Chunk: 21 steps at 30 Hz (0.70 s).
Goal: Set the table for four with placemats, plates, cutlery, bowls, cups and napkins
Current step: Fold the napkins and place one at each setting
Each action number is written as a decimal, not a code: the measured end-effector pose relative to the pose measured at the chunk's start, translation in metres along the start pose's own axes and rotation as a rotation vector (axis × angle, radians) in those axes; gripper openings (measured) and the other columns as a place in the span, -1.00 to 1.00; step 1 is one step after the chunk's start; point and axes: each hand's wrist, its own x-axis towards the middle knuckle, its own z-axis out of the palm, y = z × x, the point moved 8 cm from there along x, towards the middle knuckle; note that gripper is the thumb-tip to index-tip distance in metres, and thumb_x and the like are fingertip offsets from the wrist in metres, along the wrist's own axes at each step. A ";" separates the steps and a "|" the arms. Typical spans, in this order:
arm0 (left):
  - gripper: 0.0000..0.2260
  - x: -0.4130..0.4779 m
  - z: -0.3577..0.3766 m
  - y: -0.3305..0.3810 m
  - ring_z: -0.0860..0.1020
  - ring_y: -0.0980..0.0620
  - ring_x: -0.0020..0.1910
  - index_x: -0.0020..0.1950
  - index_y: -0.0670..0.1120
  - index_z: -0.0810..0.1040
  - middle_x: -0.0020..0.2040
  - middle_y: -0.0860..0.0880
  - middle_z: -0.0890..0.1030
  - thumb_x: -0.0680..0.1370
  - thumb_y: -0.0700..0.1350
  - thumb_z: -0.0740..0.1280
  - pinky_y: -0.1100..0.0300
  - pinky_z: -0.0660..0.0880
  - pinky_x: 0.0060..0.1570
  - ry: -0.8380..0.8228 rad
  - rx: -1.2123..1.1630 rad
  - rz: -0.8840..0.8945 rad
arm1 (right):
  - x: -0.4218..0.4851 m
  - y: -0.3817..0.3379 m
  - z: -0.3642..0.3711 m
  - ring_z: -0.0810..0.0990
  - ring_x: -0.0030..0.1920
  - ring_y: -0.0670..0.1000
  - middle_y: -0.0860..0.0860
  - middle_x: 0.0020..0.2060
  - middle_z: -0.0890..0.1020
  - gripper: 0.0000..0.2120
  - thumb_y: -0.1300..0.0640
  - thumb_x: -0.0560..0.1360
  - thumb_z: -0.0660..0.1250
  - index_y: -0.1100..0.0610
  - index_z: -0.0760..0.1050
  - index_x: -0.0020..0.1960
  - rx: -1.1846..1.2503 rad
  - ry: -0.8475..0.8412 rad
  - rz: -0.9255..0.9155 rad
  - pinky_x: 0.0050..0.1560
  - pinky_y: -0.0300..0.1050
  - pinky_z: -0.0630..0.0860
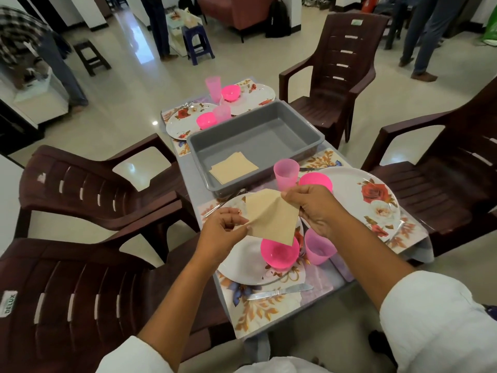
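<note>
At the upper left a person in a checked shirt (24,36) bends over near a dark stool (91,56) on the glossy cream floor (129,109). Two brown plastic chairs (88,189) fill the left side, drawn up to a narrow grey table (192,184) that runs from bottom centre towards the top. Floral placemats (258,313) cover much of it.

Low in the centre, above the nearest plate (242,262), the left hand (223,230) pinches the left corner of a beige napkin (271,214). The napkin is held in the air over a pink bowl (279,254). The right hand (314,208), fingers curled, pinches its upper right edge.

Just above, a grey tub (269,135) holds more napkins (233,168). A second plate (368,195) lies at right centre. Two matching chairs (443,170) stand on the right, with the legs of standing people (427,36) at the upper right.
</note>
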 end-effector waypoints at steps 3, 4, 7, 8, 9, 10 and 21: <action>-0.92 -0.005 -0.001 -0.001 0.59 0.09 0.12 -0.16 0.03 0.73 0.14 0.10 0.61 0.48 -0.16 0.51 -0.08 0.59 0.16 0.021 -0.035 -0.007 | -0.004 0.001 -0.007 0.73 0.02 0.12 0.18 -0.03 0.73 -0.80 0.29 0.49 0.48 0.29 0.64 0.11 -0.132 -0.015 -0.022 -0.01 -0.12 0.67; -0.95 -0.008 -0.001 -0.002 0.60 0.06 0.13 -0.13 0.00 0.73 0.14 0.09 0.64 0.50 -0.15 0.49 -0.08 0.58 0.16 0.020 -0.065 -0.015 | -0.006 0.002 -0.009 0.73 0.00 0.10 0.15 -0.04 0.74 -0.81 0.28 0.49 0.50 0.26 0.65 0.10 -0.188 -0.026 -0.035 -0.05 -0.16 0.66; -0.88 -0.018 -0.001 -0.007 0.62 -0.05 0.09 0.02 -0.04 0.71 0.10 0.00 0.69 0.59 -0.13 0.37 -0.04 0.55 0.08 0.024 -0.278 -0.091 | -0.010 0.001 -0.011 0.70 -0.01 0.02 0.04 -0.03 0.73 -0.83 0.18 0.46 0.54 0.12 0.69 0.05 -0.402 -0.076 -0.099 0.03 -0.10 0.66; -0.87 -0.021 -0.001 -0.009 0.63 -0.04 0.02 0.06 -0.07 0.68 0.04 -0.03 0.71 0.61 -0.16 0.33 0.05 0.57 0.01 0.035 -0.384 -0.133 | -0.011 0.002 -0.011 0.68 0.01 0.01 0.01 -0.03 0.72 -0.84 0.14 0.45 0.55 0.08 0.70 0.02 -0.472 -0.101 -0.119 0.09 -0.03 0.65; -0.87 -0.026 0.000 -0.008 0.63 -0.01 -0.03 0.08 -0.10 0.64 -0.03 -0.05 0.71 0.63 -0.18 0.30 0.13 0.58 -0.05 0.041 -0.474 -0.167 | -0.013 0.003 -0.009 0.66 0.02 0.00 -0.01 -0.02 0.71 -0.84 0.11 0.45 0.56 0.05 0.70 0.02 -0.524 -0.130 -0.130 0.13 0.03 0.63; -0.88 -0.029 0.000 -0.007 0.64 0.02 -0.07 0.09 -0.12 0.61 -0.07 -0.05 0.70 0.64 -0.19 0.29 0.17 0.58 -0.09 0.046 -0.527 -0.185 | -0.015 0.005 -0.007 0.63 0.05 -0.02 -0.03 0.01 0.70 -0.82 0.07 0.44 0.56 0.02 0.69 0.04 -0.559 -0.157 -0.137 0.15 0.08 0.62; -0.85 -0.044 0.007 -0.010 0.68 0.03 -0.10 0.18 -0.14 0.58 -0.05 -0.08 0.71 0.65 -0.16 0.29 0.11 0.63 -0.21 0.112 -0.770 -0.281 | -0.039 0.015 0.016 0.71 0.06 0.06 0.07 0.06 0.69 -0.78 0.16 0.54 0.47 0.13 0.62 0.17 -0.532 -0.419 -0.075 0.09 -0.03 0.67</action>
